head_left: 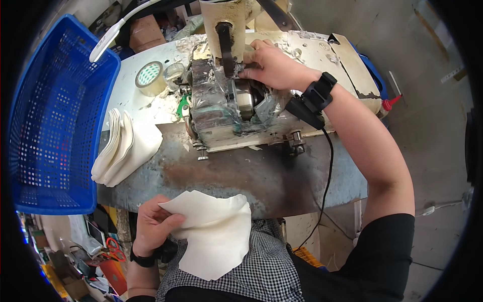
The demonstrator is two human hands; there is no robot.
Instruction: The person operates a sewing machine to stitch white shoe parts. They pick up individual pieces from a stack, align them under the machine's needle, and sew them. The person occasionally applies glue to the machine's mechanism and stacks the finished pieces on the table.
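Observation:
A cream-white sheet of leather-like material [214, 236], curved along its edges, hangs over my apron. My left hand [155, 221] pinches its upper left corner between thumb and fingers. Beyond the table's near edge stands a worn, tape-wrapped machine [214, 100] with a metal roller [245, 103] in its middle. At the machine's upper part, beside the black lever [225, 48], is my right hand [274, 63]. Its fingers are bent around a spot behind the upright, and the fingertips are partly hidden. What they grip, if anything, cannot be made out.
A blue perforated basket [55, 201] stands at the left. Folded white pieces [128, 151] lie beside it, with a roll of tape [150, 78] farther back. A black cable [329, 166] hangs from my right wrist. A white-handled lamp [106, 40] reaches in at the upper left.

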